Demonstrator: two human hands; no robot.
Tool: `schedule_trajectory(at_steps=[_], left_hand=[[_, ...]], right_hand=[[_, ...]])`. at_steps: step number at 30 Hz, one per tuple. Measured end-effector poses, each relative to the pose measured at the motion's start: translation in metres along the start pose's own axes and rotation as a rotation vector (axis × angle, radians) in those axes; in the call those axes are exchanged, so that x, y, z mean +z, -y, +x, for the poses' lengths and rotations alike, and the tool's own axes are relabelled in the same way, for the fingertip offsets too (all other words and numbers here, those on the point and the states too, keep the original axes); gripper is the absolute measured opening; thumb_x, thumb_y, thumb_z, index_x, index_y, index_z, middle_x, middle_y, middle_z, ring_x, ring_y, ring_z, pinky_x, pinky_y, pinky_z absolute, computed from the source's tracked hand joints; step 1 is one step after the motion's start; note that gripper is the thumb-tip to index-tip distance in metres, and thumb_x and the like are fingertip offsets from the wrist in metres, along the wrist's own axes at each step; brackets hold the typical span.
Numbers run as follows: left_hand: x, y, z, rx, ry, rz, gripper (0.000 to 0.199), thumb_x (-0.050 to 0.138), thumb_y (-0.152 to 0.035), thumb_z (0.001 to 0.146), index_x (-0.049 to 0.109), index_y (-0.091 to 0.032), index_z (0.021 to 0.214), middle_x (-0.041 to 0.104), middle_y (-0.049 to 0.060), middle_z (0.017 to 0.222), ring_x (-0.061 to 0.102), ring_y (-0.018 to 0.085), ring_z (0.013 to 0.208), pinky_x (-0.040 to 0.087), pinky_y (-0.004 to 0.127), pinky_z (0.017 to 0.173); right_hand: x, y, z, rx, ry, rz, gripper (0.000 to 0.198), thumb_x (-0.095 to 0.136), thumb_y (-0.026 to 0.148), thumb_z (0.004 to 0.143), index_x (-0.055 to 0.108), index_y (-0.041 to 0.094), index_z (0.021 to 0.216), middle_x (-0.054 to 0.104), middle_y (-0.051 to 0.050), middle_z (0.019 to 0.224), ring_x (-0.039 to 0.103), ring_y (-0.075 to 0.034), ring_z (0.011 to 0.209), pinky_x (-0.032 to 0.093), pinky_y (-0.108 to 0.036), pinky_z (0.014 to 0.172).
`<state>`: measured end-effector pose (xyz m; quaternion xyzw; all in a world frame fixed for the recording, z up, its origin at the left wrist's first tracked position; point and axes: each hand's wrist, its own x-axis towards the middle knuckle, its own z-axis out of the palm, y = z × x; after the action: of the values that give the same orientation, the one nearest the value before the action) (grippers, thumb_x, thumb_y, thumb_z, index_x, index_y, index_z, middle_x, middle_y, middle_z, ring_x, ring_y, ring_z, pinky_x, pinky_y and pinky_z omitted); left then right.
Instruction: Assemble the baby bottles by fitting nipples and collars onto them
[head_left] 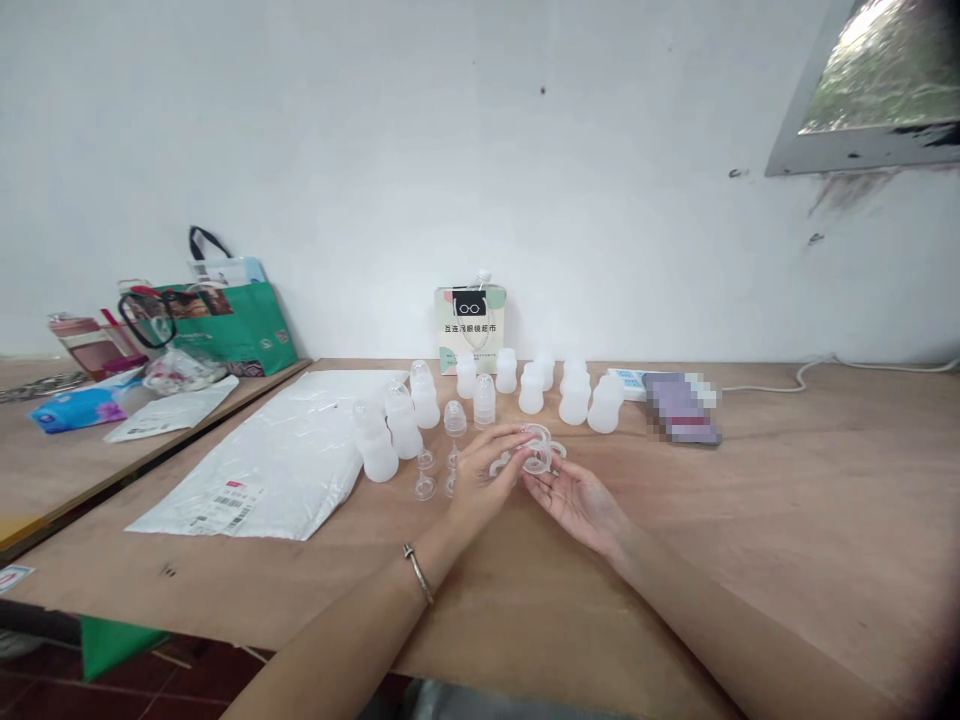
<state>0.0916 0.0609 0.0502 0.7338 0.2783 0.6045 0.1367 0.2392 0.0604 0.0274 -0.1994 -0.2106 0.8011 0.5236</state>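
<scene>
Two hands meet at one clear ring

Taking the clear, round plastic ring (538, 464) as the centre of the dial, with twelve o'clock toward the wall, the left hand (484, 470) comes in from eight o'clock, its thumb and forefinger pinching the ring above the table. The right hand (581, 502) arrives from four o'clock, palm turned up, fingertips beside the ring, presumably to steady so light a piece; I cannot tell whether it grips.

Small transparent, wide-flanged teats (425, 488) stand at nine o'clock, probably resting on their flanges for stability. Frosted white, waisted plastic bottles (574, 398) spread from ten to one o'clock, upright on their broad bases; those at ten wear clear domes, perhaps grouped apart for that reason. A white plastic mailing bag (292, 440) lies flat at nine, beyond the teats. The cream printed paper bag (469, 345) at eleven stands close to the wall, perhaps for support.
</scene>
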Motion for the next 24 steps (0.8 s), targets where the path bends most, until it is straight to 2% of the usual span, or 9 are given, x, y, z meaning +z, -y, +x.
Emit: schedule_trajectory(at_steps=[5,11,17,20,24], left_hand=[[-0.003,0.011,0.003,0.099,0.2,0.166,0.019,0.055,-0.024,0.082,0.067,-0.023,0.097,0.065,0.007,0.103,0.059,0.018,0.098,0.047,0.038,0.088],[-0.008,0.017,0.001,0.126,0.321,0.253,0.026,0.056,-0.028,0.081,0.062,-0.024,0.107,0.057,0.008,0.115,0.052,0.02,0.109,0.043,0.039,0.093],[-0.006,0.021,-0.001,0.154,0.258,0.27,0.025,0.056,-0.028,0.081,0.061,-0.019,0.104,0.058,0.01,0.109,0.054,0.019,0.103,0.047,0.035,0.088],[-0.004,0.02,-0.001,0.175,0.244,0.289,0.024,0.056,-0.028,0.081,0.06,-0.02,0.103,0.058,0.009,0.107,0.055,0.02,0.101,0.048,0.036,0.086],[-0.005,0.013,0.0,0.171,0.243,0.272,0.02,0.055,-0.026,0.082,0.059,-0.019,0.101,0.058,0.01,0.107,0.055,0.019,0.101,0.047,0.034,0.086]], right_hand=[[0.001,0.0,-0.002,-0.021,0.005,0.032,0.015,0.045,0.012,0.085,0.058,0.015,0.092,0.068,-0.007,0.091,0.066,-0.011,0.082,0.054,-0.023,0.079],[-0.002,0.0,-0.001,-0.037,0.068,0.009,0.015,0.044,0.015,0.087,0.058,0.017,0.094,0.068,-0.004,0.089,0.066,-0.01,0.081,0.054,-0.022,0.077],[-0.001,-0.001,-0.001,-0.034,0.03,-0.023,0.013,0.046,0.018,0.087,0.058,0.017,0.091,0.069,-0.006,0.09,0.066,-0.011,0.084,0.053,-0.022,0.08],[-0.005,-0.002,0.001,-0.063,-0.013,-0.043,0.012,0.049,0.01,0.082,0.058,0.018,0.087,0.069,-0.004,0.088,0.065,-0.01,0.084,0.053,-0.023,0.08],[-0.008,-0.003,0.002,-0.099,-0.012,-0.083,0.012,0.056,0.011,0.078,0.059,0.02,0.086,0.069,0.0,0.087,0.064,-0.009,0.082,0.052,-0.023,0.08]])
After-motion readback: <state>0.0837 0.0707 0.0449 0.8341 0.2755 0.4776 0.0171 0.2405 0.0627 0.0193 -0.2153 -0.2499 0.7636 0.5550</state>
